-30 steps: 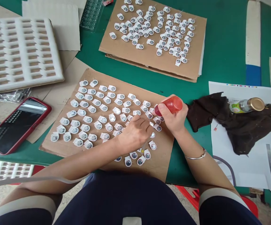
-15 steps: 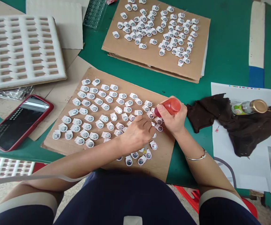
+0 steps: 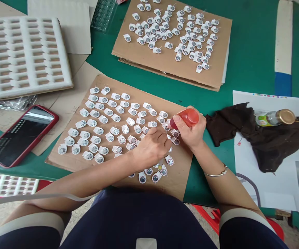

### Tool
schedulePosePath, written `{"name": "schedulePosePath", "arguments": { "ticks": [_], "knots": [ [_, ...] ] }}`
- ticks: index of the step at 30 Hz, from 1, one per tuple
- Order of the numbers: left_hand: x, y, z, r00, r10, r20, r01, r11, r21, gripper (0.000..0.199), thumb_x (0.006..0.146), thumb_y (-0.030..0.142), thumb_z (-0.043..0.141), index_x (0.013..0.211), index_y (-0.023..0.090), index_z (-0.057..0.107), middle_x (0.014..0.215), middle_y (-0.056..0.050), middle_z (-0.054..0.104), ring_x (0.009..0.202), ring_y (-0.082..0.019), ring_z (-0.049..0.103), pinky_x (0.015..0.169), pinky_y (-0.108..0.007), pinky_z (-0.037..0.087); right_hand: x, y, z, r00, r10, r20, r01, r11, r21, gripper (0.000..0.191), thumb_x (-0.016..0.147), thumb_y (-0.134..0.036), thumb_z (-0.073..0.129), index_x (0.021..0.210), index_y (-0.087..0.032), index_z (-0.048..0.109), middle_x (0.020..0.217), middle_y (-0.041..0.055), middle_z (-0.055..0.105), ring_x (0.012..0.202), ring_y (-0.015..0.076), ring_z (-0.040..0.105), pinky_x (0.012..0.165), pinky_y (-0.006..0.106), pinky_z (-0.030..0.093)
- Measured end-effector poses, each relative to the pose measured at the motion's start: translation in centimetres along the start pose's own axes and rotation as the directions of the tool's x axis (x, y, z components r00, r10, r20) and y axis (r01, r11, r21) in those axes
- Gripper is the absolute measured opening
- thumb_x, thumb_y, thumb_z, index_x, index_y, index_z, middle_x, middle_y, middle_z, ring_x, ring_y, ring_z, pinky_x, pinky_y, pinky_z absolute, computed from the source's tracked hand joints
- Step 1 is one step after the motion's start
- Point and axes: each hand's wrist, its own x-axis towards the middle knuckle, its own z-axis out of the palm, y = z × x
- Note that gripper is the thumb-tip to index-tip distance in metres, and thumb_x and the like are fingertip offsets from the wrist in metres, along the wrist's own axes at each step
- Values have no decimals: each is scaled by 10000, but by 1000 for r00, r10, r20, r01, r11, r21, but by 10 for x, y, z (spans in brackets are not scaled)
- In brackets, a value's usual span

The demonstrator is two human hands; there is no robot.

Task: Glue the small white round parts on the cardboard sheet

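Note:
My right hand point(image 3: 194, 133) is wrapped round a red squeeze bottle point(image 3: 188, 117), tilted so its nozzle end points down and left toward the small white parts. My left hand point(image 3: 152, 148) has its fingers curled together just left of the nozzle, low over the cardboard sheet point(image 3: 180, 186). Whatever it pinches is hidden by the fingers; a small yellow bit point(image 3: 160, 167) shows below the palm. Around both hands lie many small white tabbed parts point(image 3: 109, 137) with round silvery centres, in loose rows. Some sit beneath my left hand, out of sight.
A second cardboard stack point(image 3: 131, 48) at the back bears more such parts. At left are a white slotted foam tray point(image 3: 25, 52) and a red-cased phone point(image 3: 22, 135). A dark cloth point(image 3: 268, 148) and a glass jar point(image 3: 276, 118) lie on white paper point(image 3: 245, 173) at right.

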Motion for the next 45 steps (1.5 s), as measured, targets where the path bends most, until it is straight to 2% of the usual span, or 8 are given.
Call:
{"name": "schedulePosePath", "arguments": {
  "ticks": [9, 21, 26, 38, 45],
  "knots": [
    [-1, 0, 2, 1000, -1, 0, 1, 1000, -2, 207, 781, 3, 397, 701, 120, 549, 699, -88, 592, 702, -193, 538, 661, -338, 377, -1, 2, 1, 1000, -27, -15, 27, 1000, 9, 191, 760, -356, 617, 661, -204, 557, 658, 33, 602, 640, 168, 537, 632, 361, 456],
    [0, 1, 3, 999, 8, -44, -6, 1000, 27, 197, 771, 14, 410, 675, 128, 538, 671, -75, 582, 659, -188, 531, 657, -332, 380, -1, 3, 0, 1000, 3, -5, -3, 1000, 23, 157, 748, -319, 638, 683, -193, 570, 686, 35, 595, 645, 162, 540, 623, 347, 448],
    [-1, 1, 3, 1000, 1, -32, 0, 1000, 26, 198, 764, 8, 411, 665, 132, 530, 673, -73, 580, 660, -190, 533, 658, -333, 383, -3, 5, 1, 999, 36, -8, -36, 999, 31, 167, 743, -329, 645, 683, -191, 571, 707, 41, 589, 668, 170, 544, 636, 351, 449],
    [0, 1, 0, 1000, 3, -14, -2, 1000, 23, 180, 764, 21, 421, 671, 133, 528, 685, -77, 584, 658, -196, 541, 630, -333, 392, -1, 6, 1, 1000, 8, -26, -7, 999, 41, 178, 753, -323, 636, 665, -184, 568, 674, 35, 580, 648, 157, 540, 618, 337, 445],
    [0, 1, 2, 1000, 2, -18, -2, 1000, 25, 180, 772, 21, 427, 683, 125, 545, 691, -78, 592, 666, -189, 546, 646, -331, 401, -1, 8, -1, 999, 36, -29, -36, 999, 9, 194, 759, -334, 625, 656, -181, 562, 666, 43, 567, 645, 161, 539, 613, 341, 453]
  ]
}}
